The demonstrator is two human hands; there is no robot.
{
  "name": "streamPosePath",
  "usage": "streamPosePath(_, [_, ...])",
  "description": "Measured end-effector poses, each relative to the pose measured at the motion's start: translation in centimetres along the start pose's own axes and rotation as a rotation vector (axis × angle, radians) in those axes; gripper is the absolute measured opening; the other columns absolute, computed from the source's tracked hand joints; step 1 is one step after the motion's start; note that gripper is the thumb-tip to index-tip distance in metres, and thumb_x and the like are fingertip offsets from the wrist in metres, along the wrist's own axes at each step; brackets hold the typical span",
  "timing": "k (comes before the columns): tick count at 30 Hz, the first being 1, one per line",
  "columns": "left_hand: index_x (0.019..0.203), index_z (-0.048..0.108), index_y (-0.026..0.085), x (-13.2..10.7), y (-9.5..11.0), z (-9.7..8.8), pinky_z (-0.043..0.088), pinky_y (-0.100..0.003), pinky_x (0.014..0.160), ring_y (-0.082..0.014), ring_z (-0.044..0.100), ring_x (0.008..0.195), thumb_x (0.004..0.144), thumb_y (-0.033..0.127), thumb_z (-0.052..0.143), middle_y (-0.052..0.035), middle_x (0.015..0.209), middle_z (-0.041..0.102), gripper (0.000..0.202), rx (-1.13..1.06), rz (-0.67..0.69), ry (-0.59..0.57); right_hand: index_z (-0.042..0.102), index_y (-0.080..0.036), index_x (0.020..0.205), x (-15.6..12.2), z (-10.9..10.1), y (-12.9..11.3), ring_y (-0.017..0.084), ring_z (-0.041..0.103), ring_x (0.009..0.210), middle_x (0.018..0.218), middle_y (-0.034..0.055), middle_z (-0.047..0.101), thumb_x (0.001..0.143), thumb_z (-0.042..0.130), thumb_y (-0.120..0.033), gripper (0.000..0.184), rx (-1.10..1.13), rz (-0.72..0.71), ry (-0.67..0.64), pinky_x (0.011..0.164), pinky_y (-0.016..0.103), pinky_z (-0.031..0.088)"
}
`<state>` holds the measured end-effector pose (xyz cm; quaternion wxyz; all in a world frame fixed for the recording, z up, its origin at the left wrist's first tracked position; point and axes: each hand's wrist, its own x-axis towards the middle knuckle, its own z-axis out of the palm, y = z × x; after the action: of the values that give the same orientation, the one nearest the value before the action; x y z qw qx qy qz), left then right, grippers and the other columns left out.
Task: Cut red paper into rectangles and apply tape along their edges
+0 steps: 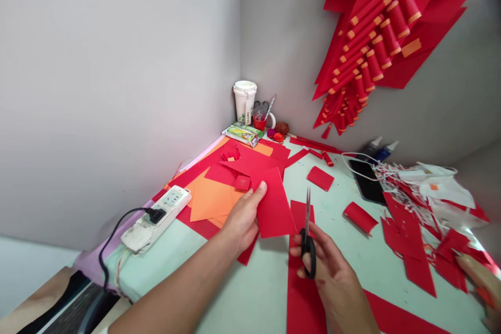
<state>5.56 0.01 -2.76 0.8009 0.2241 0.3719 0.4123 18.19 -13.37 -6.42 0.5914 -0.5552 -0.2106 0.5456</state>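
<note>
Between the thumb and fingers of my left hand (242,219) is a sheet of red paper (275,206), held above the table. My right hand (329,266) grips a pair of scissors (308,242) by the black handles, blades pointing up and away from me. The blades look nearly closed and stand just right of the sheet, apart from it. Below the scissors runs a long red paper strip (303,302). Two small red paper pieces, one flat (320,178) and one curled (360,217), lie to the right.
Orange paper (211,198) and a white power strip (156,219) lie at left. A white cup (245,102) stands in the corner. Red paper firecracker decorations (371,52) hang on the wall. A phone (367,181) and red scraps (410,245) lie right, near another person's hand (475,274).
</note>
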Motion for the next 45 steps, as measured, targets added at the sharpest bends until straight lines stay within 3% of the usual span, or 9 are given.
streamPosePath(5, [0.105, 0.067, 0.015, -0.8, -1.6, 0.4, 0.058, -0.037, 0.081, -0.0252, 0.072, 0.088, 0.085, 0.037, 0.068, -0.0144, 0.1, 0.074, 0.03, 0.089, -0.054, -0.092, 0.048, -0.027, 0.136, 0.4, -0.2, -0.2, 0.021, 0.065, 0.101, 0.113, 0.0038, 0.064, 0.065, 0.084, -0.039, 0.081, 0.023, -0.01, 0.123, 0.079, 0.026, 0.056])
streamPosePath(10, [0.106, 0.068, 0.013, -1.5, -2.2, 0.9, 0.058, -0.036, 0.081, -0.0257, 0.071, 0.091, 0.088, 0.039, 0.063, -0.0159, 0.102, 0.074, 0.032, 0.142, -0.085, -0.132, 0.048, -0.028, 0.136, 0.6, -0.1, -0.2, 0.017, 0.067, 0.092, 0.094, -0.0021, 0.063, 0.066, 0.083, -0.037, 0.078, 0.003, -0.059, 0.149, 0.082, 0.025, 0.055])
streamPosePath(14, [0.105, 0.068, 0.011, -2.0, -2.2, 1.0, 0.057, -0.036, 0.078, -0.0264, 0.072, 0.086, 0.087, 0.039, 0.064, -0.018, 0.1, 0.074, 0.034, 0.167, -0.098, -0.151, 0.048, -0.026, 0.134, 0.7, -0.1, -0.3, 0.016, 0.067, 0.085, 0.094, -0.0014, 0.064, 0.067, 0.082, -0.038, 0.077, 0.003, -0.083, 0.165, 0.077, 0.025, 0.056])
streamPosePath(19, [0.104, 0.069, 0.009, -2.6, -3.0, 0.8, 0.056, -0.038, 0.078, -0.0302, 0.071, 0.089, 0.076, 0.031, 0.077, -0.0196, 0.103, 0.072, 0.036, 0.199, -0.111, -0.265, 0.049, -0.024, 0.131, 0.6, 0.0, -0.5, 0.015, 0.067, 0.078, 0.096, -0.0002, 0.063, 0.066, 0.083, -0.039, 0.075, 0.013, -0.097, 0.183, 0.072, 0.025, 0.057])
streamPosePath(23, [0.102, 0.07, 0.01, -2.8, -3.5, 0.8, 0.055, -0.037, 0.081, -0.0288, 0.07, 0.09, 0.075, 0.028, 0.077, -0.0181, 0.103, 0.073, 0.033, 0.207, -0.114, -0.234, 0.051, -0.024, 0.129, 0.6, 0.1, -0.5, 0.016, 0.066, 0.078, 0.1, 0.0017, 0.064, 0.065, 0.083, -0.04, 0.073, -0.002, -0.093, 0.171, 0.071, 0.027, 0.057])
streamPosePath(28, [0.096, 0.071, 0.009, -2.5, -2.9, 0.7, 0.057, -0.041, 0.073, -0.028, 0.072, 0.074, 0.075, 0.03, 0.076, -0.018, 0.093, 0.074, 0.03, 0.211, -0.122, -0.186, 0.048, -0.022, 0.131, 0.7, -0.2, -0.5, 0.018, 0.066, 0.08, 0.101, 0.0039, 0.064, 0.068, 0.08, -0.045, 0.074, -0.025, -0.056, 0.148, 0.075, 0.03, 0.057])
streamPosePath(33, [0.098, 0.07, 0.011, -1.8, -1.2, 0.3, 0.056, -0.043, 0.085, -0.0299, 0.072, 0.089, 0.075, 0.028, 0.078, -0.0165, 0.099, 0.074, 0.03, 0.132, -0.006, -0.099, 0.051, -0.021, 0.132, 0.6, -0.7, -0.1, 0.018, 0.066, 0.08, 0.1, 0.0054, 0.067, 0.076, 0.072, -0.049, 0.065, -0.144, -0.035, 0.063, 0.076, 0.028, 0.055])
streamPosePath(38, [0.102, 0.069, 0.012, -1.6, 0.1, 0.0, 0.055, -0.041, 0.089, -0.0297, 0.071, 0.093, 0.072, 0.022, 0.079, -0.015, 0.1, 0.075, 0.033, 0.046, -0.003, -0.063, 0.062, -0.023, 0.123, 0.4, -0.9, 0.4, 0.02, 0.066, 0.088, 0.104, 0.0079, 0.068, 0.079, 0.07, -0.044, 0.05, -0.252, -0.076, -0.086, 0.077, 0.028, 0.054])
streamPosePath(45, [0.103, 0.069, 0.011, -1.5, 1.2, -0.3, 0.057, -0.039, 0.084, -0.0283, 0.073, 0.088, 0.074, 0.018, 0.076, -0.0141, 0.097, 0.075, 0.031, 0.011, 0.021, -0.059, 0.064, -0.023, 0.124, 0.4, -1.1, 1.1, 0.023, 0.067, 0.092, 0.107, 0.0104, 0.07, 0.08, 0.066, -0.029, 0.044, -0.495, -0.257, -0.123, 0.08, 0.031, 0.054])
